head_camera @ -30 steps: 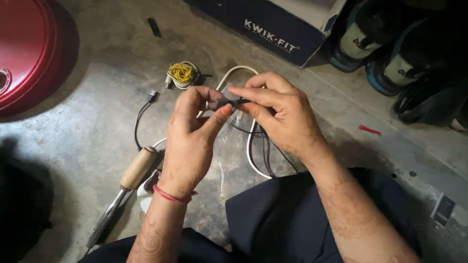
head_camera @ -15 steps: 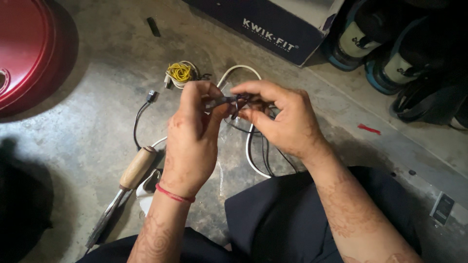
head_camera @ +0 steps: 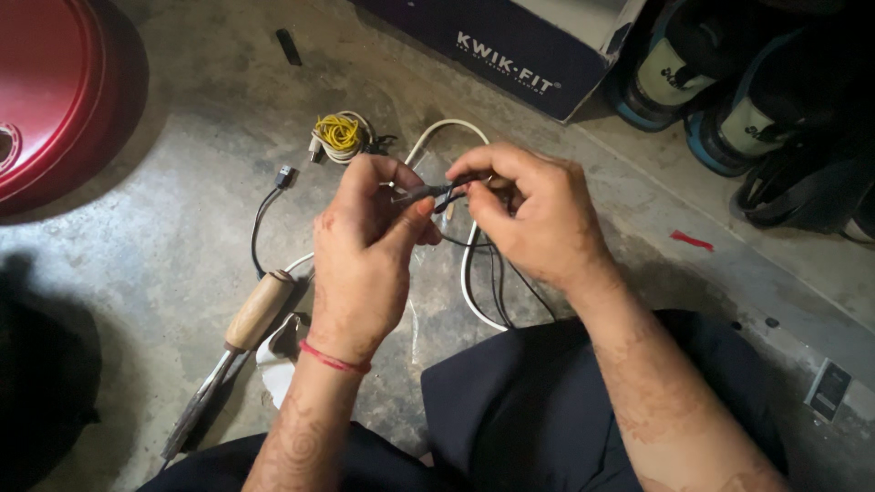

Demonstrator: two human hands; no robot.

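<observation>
The thin black rubber-sheathed wire end [head_camera: 439, 191] lies almost level between the two hands, its long axis running left to right across the view, raised above the grey concrete floor [head_camera: 164, 210]. The left hand [head_camera: 365, 246] pinches the wire's left part between thumb and fingertips, the fingers curled in tight. The right hand [head_camera: 529, 219] pinches the right part from above, thumb and forefinger pressed together on it. Both hands touch it, so neither is nearer; the fingertips stand just beside each other. From the pinch the black strand drops toward the floor, beside a loop of thick white cable [head_camera: 469, 273]. Well apart to the left lies a wooden-handled soldering iron [head_camera: 239, 344], and above the hands a small coil of yellow wire [head_camera: 339, 133].
</observation>
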